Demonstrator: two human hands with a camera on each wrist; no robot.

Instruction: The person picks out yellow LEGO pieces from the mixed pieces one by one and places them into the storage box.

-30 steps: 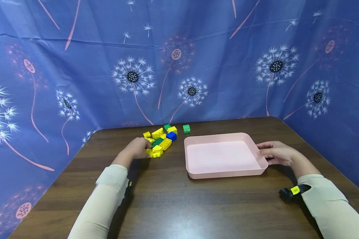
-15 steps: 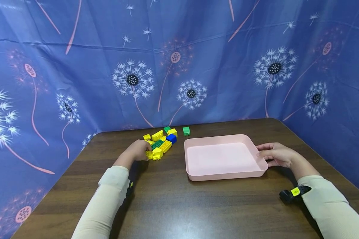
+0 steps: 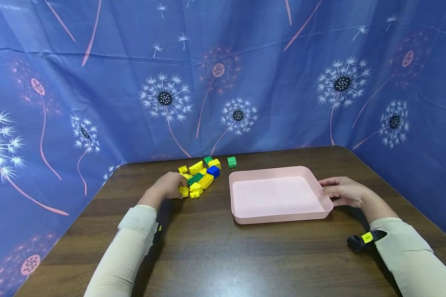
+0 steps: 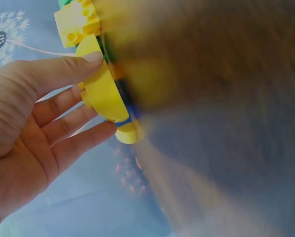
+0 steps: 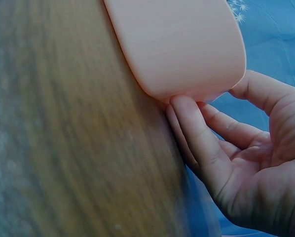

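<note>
At the near left side of a pile of toy bricks, my left hand (image 3: 169,185) pinches a yellow curved brick (image 4: 105,94). Its thumb lies on the brick's flat face, and the fingers are behind. Beside it in the head view sit a yellow brick (image 3: 195,189), a dark green brick (image 3: 195,178) and a blue brick (image 3: 213,171). My right hand (image 3: 346,192) holds the right end of a shallow pink tray (image 3: 278,217). In the right wrist view the fingertips (image 5: 184,106) press the outside of the tray's end wall, with the thumb up at the rim.
A lone green brick (image 3: 232,161) stands between the pile and the tray, towards the back. The dark wooden table (image 3: 215,255) ends at a blue dandelion-print cloth (image 3: 282,82) hanging behind and at the sides.
My left hand has shifted slightly left with the yellow curved brick, drawing it a little apart from its neighbour. My right hand and the tray stay in place.
</note>
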